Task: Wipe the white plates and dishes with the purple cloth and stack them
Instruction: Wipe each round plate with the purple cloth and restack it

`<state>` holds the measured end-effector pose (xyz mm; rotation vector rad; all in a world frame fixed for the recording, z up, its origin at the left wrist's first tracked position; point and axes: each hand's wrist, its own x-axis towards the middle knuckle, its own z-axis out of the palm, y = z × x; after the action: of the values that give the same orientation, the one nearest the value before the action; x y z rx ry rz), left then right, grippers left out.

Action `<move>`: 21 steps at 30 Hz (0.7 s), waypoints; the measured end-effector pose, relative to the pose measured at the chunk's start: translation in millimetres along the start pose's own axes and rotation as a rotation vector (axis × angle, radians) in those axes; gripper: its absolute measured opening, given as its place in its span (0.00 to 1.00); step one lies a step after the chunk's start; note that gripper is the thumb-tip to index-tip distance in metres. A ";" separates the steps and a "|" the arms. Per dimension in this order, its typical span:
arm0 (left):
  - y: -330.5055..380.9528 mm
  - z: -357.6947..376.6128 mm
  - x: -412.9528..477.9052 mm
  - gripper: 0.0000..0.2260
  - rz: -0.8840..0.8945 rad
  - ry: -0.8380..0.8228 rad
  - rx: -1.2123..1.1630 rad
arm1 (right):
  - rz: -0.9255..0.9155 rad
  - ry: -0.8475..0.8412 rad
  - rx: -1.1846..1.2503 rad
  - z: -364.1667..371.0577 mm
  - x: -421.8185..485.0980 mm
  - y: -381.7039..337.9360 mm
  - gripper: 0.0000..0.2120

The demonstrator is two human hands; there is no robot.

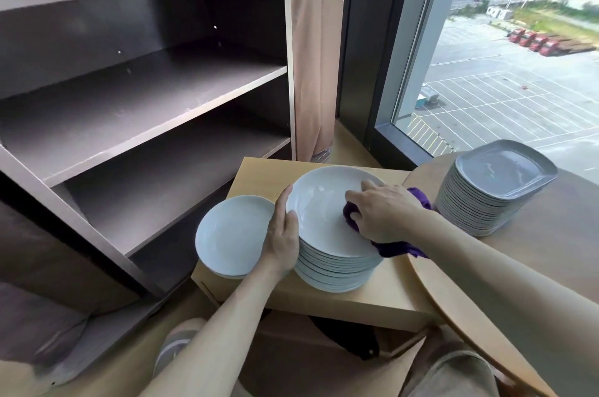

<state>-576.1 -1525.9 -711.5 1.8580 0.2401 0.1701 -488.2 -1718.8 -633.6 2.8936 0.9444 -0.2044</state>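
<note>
A tall stack of round white plates (337, 270) stands on a low wooden table (372, 296). My left hand (283, 234) grips the left rim of the top plate (321, 202). My right hand (385, 208) presses a bunched purple cloth (351, 215) onto the right side of that plate; the cloth's loose end (398, 249) hangs over the stack's edge. To the left sits a short stack of smaller round white plates (231, 234).
A stack of square grey-white plates (489, 198) stands on a round wooden table (551, 260) at the right. An open dark cabinet with bare shelves (139, 104) stands to the left. A window (518, 56) and a curtain (316, 56) are behind.
</note>
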 end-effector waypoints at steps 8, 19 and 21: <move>-1.6 -0.8 0.2 0.19 -0.002 -0.002 -0.038 | -0.190 0.061 0.122 3.1 -8.3 -52.5 0.12; -7.8 -1.9 3.7 0.21 0.020 -0.002 -0.047 | -0.084 0.268 0.240 17.2 36.4 -76.3 0.12; -8.1 -4.2 3.6 0.21 0.028 -0.006 -0.046 | -0.063 0.301 0.225 20.5 44.1 -75.8 0.13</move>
<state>-574.2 -1518.8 -718.0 1.8166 0.2049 0.1877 -499.8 -1634.8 -664.0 3.1643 1.1250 0.1355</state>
